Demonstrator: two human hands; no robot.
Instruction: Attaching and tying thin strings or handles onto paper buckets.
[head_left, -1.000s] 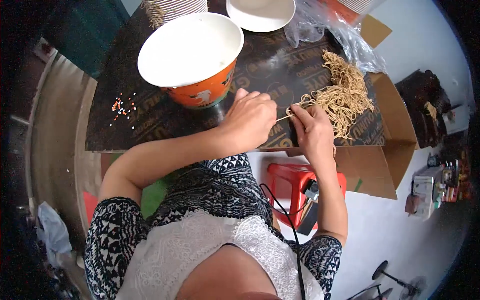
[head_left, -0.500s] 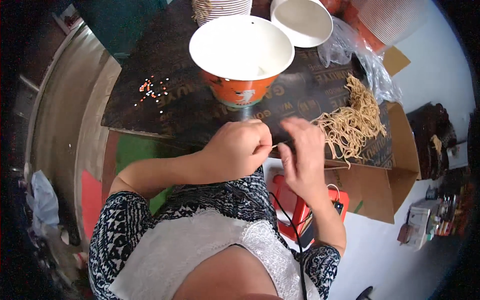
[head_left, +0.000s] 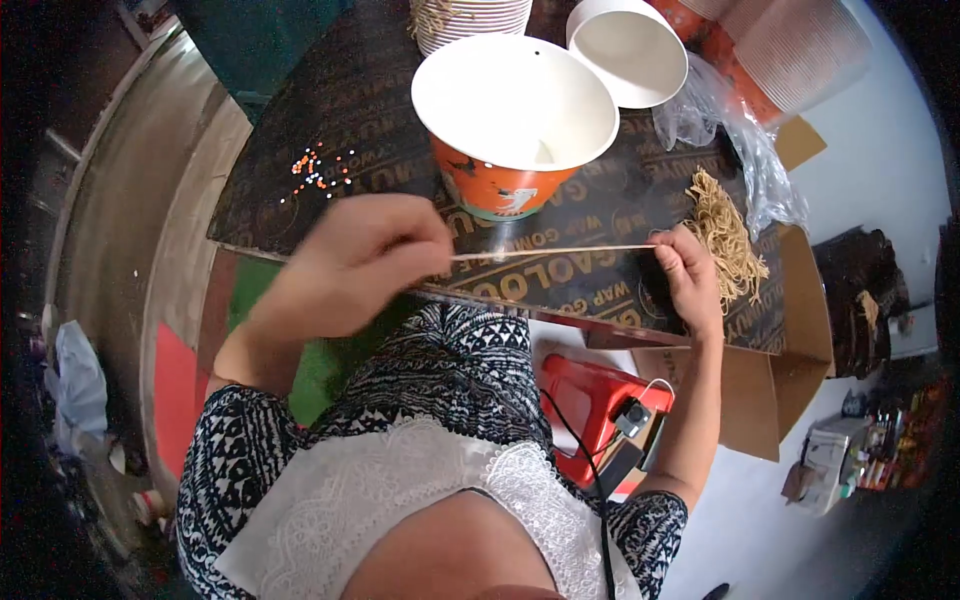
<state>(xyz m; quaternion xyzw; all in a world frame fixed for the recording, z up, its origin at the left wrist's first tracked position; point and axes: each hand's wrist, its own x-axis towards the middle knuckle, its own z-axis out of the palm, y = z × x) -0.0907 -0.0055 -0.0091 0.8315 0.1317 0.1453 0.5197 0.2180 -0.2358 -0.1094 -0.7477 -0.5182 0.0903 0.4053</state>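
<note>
A thin tan cord (head_left: pixel 560 250) is stretched nearly level between my two hands, just over the table's near edge. My left hand (head_left: pixel 365 260), smeared a little by motion, is closed on one end of it. At the other end my right hand (head_left: pixel 688 268) pinches the cord between thumb and fingers. Beside the right hand lies a tangled heap of tan cords (head_left: pixel 730 240). Beyond the cord stands a large orange paper bucket (head_left: pixel 510 188) with a white inside and a small hole near its rim.
Small orange and white beads (head_left: pixel 318 172) lie scattered on the dark printed tabletop (head_left: pixel 385 165). A white bucket (head_left: pixel 630 60) lies tipped behind, near stacked buckets (head_left: pixel 472 25) and a clear plastic bag (head_left: pixel 765 170). A cardboard box (head_left: pixel 800 320) and red stool (head_left: pixel 590 390) stand below.
My hands, close together before, have moved apart, the left leftward and the right rightward. The cord between them is now pulled out straight. The view has shifted slightly.
</note>
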